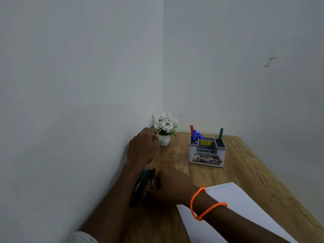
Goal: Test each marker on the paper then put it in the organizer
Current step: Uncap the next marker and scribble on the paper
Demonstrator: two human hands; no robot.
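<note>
Your right hand (168,185) reaches across your body to the small bunch of markers (142,185) lying on the desk (245,165) beside the left wall. It covers their near ends; whether its fingers have closed round one is hidden, so I cannot tell. The reach fits picking the next marker to test.

Your left hand (142,146) is raised further back, next to the potted white flowers (165,124) in the corner. Its fingers look loosely curled, and something pale shows at the fingertips, too small to name. Whether it holds anything I cannot tell. Held up there, it leaves the markers below it free for the other hand.

The markers lie side by side, close together, pointing away from you. They are dark-bodied with pale lettering on the barrels; one shows a greenish end, and a bit of blue peeks out at the far end.

The paper (236,204) lies to the right of them, under your right forearm, with faint scribbles along its far edge, so some testing looks done. The organizer (206,151) stands further back on the desk, well apart from the loose markers. It already holds a red and some blue markers in its left compartment and a green one in its right.
</note>
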